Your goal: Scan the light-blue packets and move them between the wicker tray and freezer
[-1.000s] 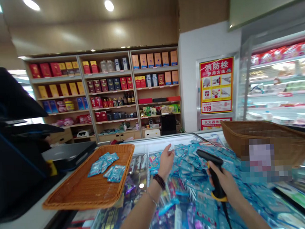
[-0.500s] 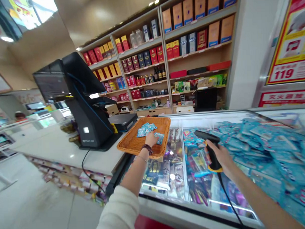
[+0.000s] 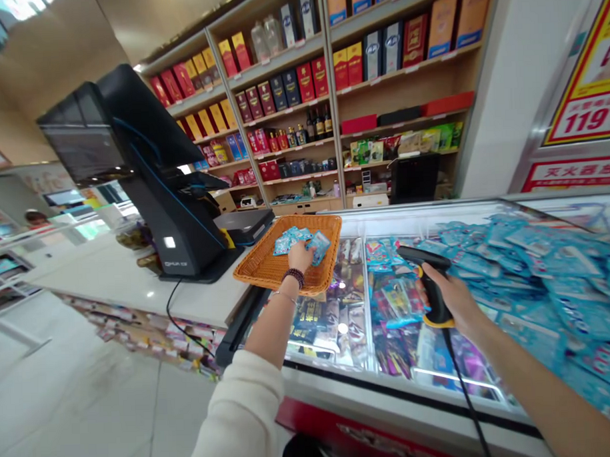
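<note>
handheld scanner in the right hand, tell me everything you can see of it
The handheld scanner is black, apparently plastic, with a long narrow head, a handle and yellow-orange trim at the handle's foot. The right hand grips the handle, head uppermost and facing the picture's left, above the display case. A black cable hangs from its base. Fingers partly hide the handle.

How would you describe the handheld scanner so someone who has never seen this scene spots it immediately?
Start at the lit display case, with its heap of blue packets on the right. Left of that heap, the person's right hand grips the scanner above the case. Unlike the flat, shiny packets, it is black and gun-shaped, with yellow-orange trim at the foot of its grip.
</note>
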Tool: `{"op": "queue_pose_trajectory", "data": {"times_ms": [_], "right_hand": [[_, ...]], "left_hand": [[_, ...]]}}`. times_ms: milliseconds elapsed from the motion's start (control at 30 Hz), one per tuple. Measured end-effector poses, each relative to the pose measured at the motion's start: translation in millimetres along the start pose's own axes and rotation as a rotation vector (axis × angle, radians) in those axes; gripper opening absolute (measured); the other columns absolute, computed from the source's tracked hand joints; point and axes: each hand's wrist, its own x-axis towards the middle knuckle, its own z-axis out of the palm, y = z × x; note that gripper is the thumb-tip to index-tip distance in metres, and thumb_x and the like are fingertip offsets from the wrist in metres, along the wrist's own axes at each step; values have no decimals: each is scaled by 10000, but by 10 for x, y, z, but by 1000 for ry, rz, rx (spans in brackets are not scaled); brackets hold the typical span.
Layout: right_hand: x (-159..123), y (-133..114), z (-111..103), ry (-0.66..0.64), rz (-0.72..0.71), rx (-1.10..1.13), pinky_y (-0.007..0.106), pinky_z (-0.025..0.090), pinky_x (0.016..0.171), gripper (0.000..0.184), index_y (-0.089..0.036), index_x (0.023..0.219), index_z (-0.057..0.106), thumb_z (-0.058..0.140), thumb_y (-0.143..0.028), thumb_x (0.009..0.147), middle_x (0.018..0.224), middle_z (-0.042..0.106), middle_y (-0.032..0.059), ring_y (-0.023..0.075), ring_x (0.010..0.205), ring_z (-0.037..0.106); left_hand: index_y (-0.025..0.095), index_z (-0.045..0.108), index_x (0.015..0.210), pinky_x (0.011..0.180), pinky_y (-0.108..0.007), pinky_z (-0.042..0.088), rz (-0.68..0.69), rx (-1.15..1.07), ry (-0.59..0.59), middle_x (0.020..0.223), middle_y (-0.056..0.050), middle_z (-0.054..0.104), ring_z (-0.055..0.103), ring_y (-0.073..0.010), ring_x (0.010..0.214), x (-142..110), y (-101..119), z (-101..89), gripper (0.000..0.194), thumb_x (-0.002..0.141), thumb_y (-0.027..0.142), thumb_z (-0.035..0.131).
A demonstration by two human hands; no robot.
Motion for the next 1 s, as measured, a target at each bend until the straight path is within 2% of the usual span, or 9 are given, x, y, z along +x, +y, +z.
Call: {"op": "queue_pose_trajectory", "data": {"times_ms": [100,167,233,300,433,533,733,833,1000], "right_hand": [[9,18,-2,8,-16,-2,234,423,310,377,-208,722,646,825,-540,721,545,598,-12,110,367,490],[32,43,-15,0,-22,-5,231,427,313,392,-205,741,643,829,-549,718,544,603,-15,110,369,496],[64,75,-34,-12,-25,10,227,425,315,404,-202,784,657,838,-555,707,549,606,-19,111,375,502],[97,108,-56,-13,-34,32,226,415,314,421,-201,822,668,842,-563,696,553,605,-24,111,376,498],[122,133,-76,3,-60,6,236,410,318,439,-202,807,655,829,-589,692,552,606,-23,113,370,494],[105,114,-53,1,-73,-48,243,408,321,467,-201,780,644,829,-617,673,547,607,-18,113,363,493],[29,58,27,-48,-84,-134,264,397,316,508,-217,735,623,843,-661,622,543,597,-16,127,361,502],[-1,54,35,-79,-99,-167,274,406,320,508,-217,695,618,832,-673,631,548,597,-5,126,364,499],[-1,80,19,-59,-99,-182,274,414,319,496,-223,701,623,815,-677,649,559,605,0,127,365,501]], "left_hand": [[137,643,1145,795,-339,606,-6,-565,103,965,-123,760,765,-219,816,-84,224,86,263,964,321,592],[156,595,1185,758,-319,624,27,-897,81,931,-80,741,744,-161,713,-196,418,238,279,970,333,593],[167,589,1154,745,-296,629,74,-1072,12,920,-55,717,729,-131,683,-349,590,450,265,951,332,635],[163,600,1100,737,-298,634,85,-1154,-75,921,-45,691,718,-120,664,-516,697,688,233,938,319,657],[160,610,1121,742,-308,637,9,-1189,-192,891,-27,661,692,-110,648,-761,675,1087,262,911,295,690],[158,620,1148,761,-307,639,-23,-1146,-186,879,-17,654,673,-107,662,-820,564,1232,279,903,274,688],[141,644,1126,775,-323,644,43,-1108,-163,932,-45,677,675,-123,723,-833,507,1244,218,913,172,612],[140,654,1116,777,-321,643,83,-1089,-156,951,-63,700,691,-143,770,-859,528,1226,207,920,168,594],[144,660,1177,778,-321,644,130,-1020,-117,1046,-99,724,713,-170,818,-894,535,1223,261,929,199,600]]}}
